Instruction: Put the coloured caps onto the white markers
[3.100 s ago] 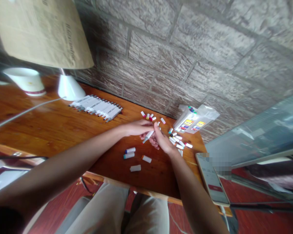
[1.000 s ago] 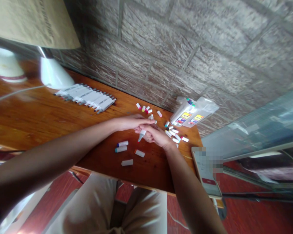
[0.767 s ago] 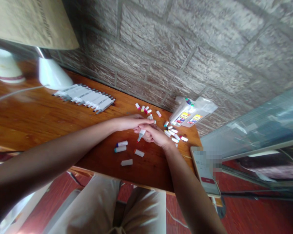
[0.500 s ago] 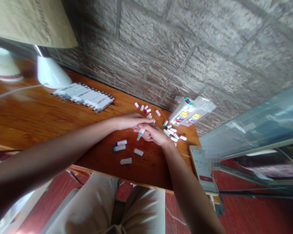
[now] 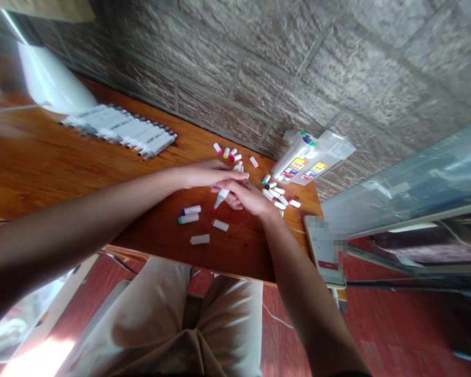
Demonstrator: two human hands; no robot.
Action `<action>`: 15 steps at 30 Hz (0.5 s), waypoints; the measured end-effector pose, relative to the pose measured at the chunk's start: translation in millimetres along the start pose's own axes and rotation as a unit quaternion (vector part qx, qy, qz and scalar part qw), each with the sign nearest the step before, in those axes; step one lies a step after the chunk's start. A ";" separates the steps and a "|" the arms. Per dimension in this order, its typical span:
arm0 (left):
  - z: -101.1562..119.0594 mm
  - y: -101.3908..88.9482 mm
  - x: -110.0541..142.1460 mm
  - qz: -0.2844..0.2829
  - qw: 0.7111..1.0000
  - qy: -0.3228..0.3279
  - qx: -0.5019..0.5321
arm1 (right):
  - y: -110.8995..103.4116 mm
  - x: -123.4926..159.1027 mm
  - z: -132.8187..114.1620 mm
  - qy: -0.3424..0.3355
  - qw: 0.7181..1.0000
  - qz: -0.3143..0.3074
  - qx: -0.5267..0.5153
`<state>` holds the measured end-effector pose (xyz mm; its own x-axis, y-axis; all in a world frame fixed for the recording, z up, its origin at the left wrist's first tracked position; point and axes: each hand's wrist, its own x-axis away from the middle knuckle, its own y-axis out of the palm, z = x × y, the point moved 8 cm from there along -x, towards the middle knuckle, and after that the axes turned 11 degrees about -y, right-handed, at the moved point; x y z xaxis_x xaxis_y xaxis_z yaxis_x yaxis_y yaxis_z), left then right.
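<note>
My two hands meet above the wooden table, closed around a white marker (image 5: 221, 199). Its uncapped reddish tip points down toward me, and its pale upper end shows above my thumbs. My left hand (image 5: 206, 174) comes in from the left with its thumb lying across the marker. From the right, my right hand (image 5: 249, 198) wraps the marker's lower part; some fingers of both hands are hidden behind each other. In front of the hands lie loose marker caps, among them a blue-ended cap (image 5: 191, 210), an orange-ended cap (image 5: 220, 225) and a white cap (image 5: 200, 239).
A row of markers (image 5: 121, 128) lies left near the lamp base (image 5: 51, 78). More caps (image 5: 275, 192) are scattered right of my hands, others by the brick wall. A clear plastic marker case (image 5: 317, 157) stands at the back right. A phone (image 5: 324, 251) rests on the right edge.
The view has tilted, so the table and its things sit higher in the picture. Both hands stay together on the marker, with a slight shift in the marker's slant.
</note>
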<state>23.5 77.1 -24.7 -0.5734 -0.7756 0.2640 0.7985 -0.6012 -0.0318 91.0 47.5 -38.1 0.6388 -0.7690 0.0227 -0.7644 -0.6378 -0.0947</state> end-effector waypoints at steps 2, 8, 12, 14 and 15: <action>3.2 -2.9 3.0 0.025 0.999 0.001 -0.045 | 1.3 0.0 -2.0 -0.005 0.999 -0.006 0.052; 19.0 -4.9 28.9 0.099 0.980 0.012 -0.169 | 23.0 5.2 -27.9 -0.102 0.956 -0.030 0.275; 12.6 -4.1 33.4 0.082 0.970 -0.030 -0.227 | 33.4 7.4 -27.8 -0.095 0.947 -0.065 0.301; 11.2 -5.4 31.2 0.080 0.968 -0.024 -0.235 | 31.0 5.3 -22.4 -0.080 0.954 -0.078 0.280; 11.6 -5.8 29.8 0.083 0.967 -0.015 -0.240 | 27.9 3.8 -19.6 -0.076 0.958 -0.078 0.266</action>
<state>3.9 59.7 -5.4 -0.4333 -0.8676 0.2438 0.6976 -0.4942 -0.5188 70.4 26.0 -21.2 0.7782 -0.6248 -0.0634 -0.5316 -0.6017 -0.5961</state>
